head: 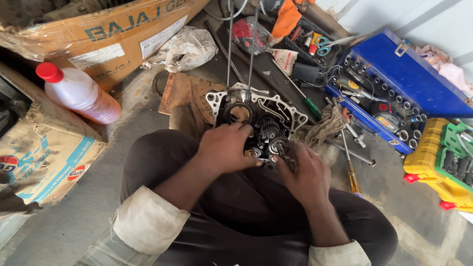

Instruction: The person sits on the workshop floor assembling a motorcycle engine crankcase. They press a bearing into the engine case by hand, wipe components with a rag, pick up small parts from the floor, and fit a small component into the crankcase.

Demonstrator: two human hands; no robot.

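A torn brown cardboard box (106, 32) fills the frame from ten to twelve o'clock, with a second worn cardboard carton (37, 157) at nine. At two to three o'clock an open blue metal socket case (409, 74) lies on the grey concrete floor (84, 207), and a yellow plastic tool case (436, 165) sits at four o'clock. Dead centre, just ahead of the seated person's knees, stands the silver aluminium engine crankcase half (256, 111) with dark steel gears (270, 132) exposed and two long steel studs (240, 44) rising toward twelve. A translucent pink plastic bottle with a red cap (79, 93) lies at ten o'clock. A greasy grey rag (322, 127) rests touching the crankcase at three. The left hand (226, 148) lies palm down over the case's near edge, fingers curled against it. The right hand (303, 170) pinches at the small shaft end (279, 146) beside the gears. A yellow-handled screwdriver (351, 170) lies at four o'clock.
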